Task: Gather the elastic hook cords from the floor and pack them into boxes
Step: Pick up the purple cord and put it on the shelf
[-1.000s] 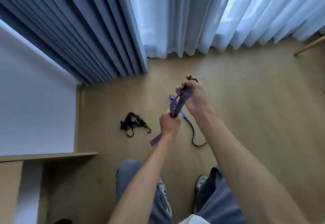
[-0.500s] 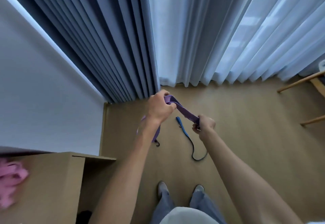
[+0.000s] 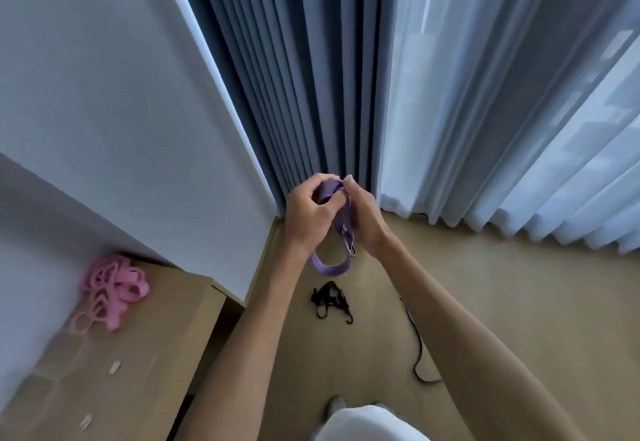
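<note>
A purple flat elastic cord (image 3: 325, 266) with a metal hook hangs folded in loops between both hands, held up in front of the curtain. My left hand (image 3: 308, 214) grips the top of the loops. My right hand (image 3: 363, 219) holds the same bundle from the right, fingers curled round it. On the floor below lie a tangled black hook cord (image 3: 329, 300) and a blue-and-black cord (image 3: 419, 347), partly hidden behind my right forearm.
A cardboard box (image 3: 131, 354) stands at the lower left with a pink bundle of cords (image 3: 110, 290) on it. A white wall, dark grey curtains (image 3: 304, 77) and sheer white curtains (image 3: 502, 111) close off the far side. My shoes show at the bottom.
The hands have come together, gathering the stretched purple cord into folded loops. The view tilted up and left, bringing the cardboard box and pink cords into sight.
</note>
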{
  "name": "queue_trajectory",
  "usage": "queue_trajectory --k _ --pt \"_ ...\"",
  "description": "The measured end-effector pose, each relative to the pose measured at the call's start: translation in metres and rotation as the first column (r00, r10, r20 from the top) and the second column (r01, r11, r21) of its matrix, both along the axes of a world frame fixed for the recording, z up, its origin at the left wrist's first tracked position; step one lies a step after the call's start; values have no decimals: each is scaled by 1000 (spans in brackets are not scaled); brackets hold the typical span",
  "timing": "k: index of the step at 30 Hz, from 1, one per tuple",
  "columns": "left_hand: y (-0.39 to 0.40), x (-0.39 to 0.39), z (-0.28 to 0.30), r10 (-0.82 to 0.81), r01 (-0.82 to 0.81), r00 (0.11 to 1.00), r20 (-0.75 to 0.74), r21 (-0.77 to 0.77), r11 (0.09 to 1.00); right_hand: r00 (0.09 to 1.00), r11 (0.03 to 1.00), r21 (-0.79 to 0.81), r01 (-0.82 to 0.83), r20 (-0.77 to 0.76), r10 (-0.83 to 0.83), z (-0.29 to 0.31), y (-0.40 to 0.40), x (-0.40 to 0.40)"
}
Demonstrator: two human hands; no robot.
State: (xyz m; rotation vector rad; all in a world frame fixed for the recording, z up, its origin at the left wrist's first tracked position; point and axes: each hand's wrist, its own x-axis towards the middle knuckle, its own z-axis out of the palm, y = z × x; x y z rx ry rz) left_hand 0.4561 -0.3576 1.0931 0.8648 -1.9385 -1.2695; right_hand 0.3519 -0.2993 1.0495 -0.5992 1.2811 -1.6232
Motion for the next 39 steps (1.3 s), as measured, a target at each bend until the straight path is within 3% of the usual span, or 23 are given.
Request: queue_trajectory --k 3,7,11,14,16,18,21,25,28,31,34,39 --pt "-5 24 18 230 -228 968 -98 30 973 973 971 -72 -228 -60 224 10 -13 23" --pt "-17 73 31 409 -382 901 -144 180 906 801 845 8 -534 -317 509 19 -20 58" --pt "-20 129 35 566 -402 782 -263 482 779 713 804 93 -587 -410 569 25 -25 114" --pt "-16 174 36 663 -423 681 -311 572 703 645 770 170 -614 -454 615 30 -31 161" --pt "-13 214 33 695 -524 673 -253 500 690 568 742 260 -617 -506 649 29 -38 192" --pt "-7 261 26 734 -678 670 -110 313 665 482 714 341 -611 -556 677 25 -46 223" --pt "14 333 -1 858 -861 508 72 77 503 312 591 442 -674 -556 771 14 -53 279" --pt "52 428 -52 944 -956 284 168 122 266 73 385 553 -738 -503 861 -9 -45 372" --pt "78 494 -91 921 -974 219 322 128 187 -48 278 610 -742 -463 885 -31 -29 440" --pt "97 547 -121 852 -953 279 444 234 191 -38 219 638 -738 -363 931 -53 -14 498" --pt "112 589 -139 847 -845 403 346 496 199 -1 219 663 -715 -315 949 -72 -4 549" --pt "123 638 -151 808 -744 518 280 614 264 244 330 657 -678 -222 944 -99 3 606"
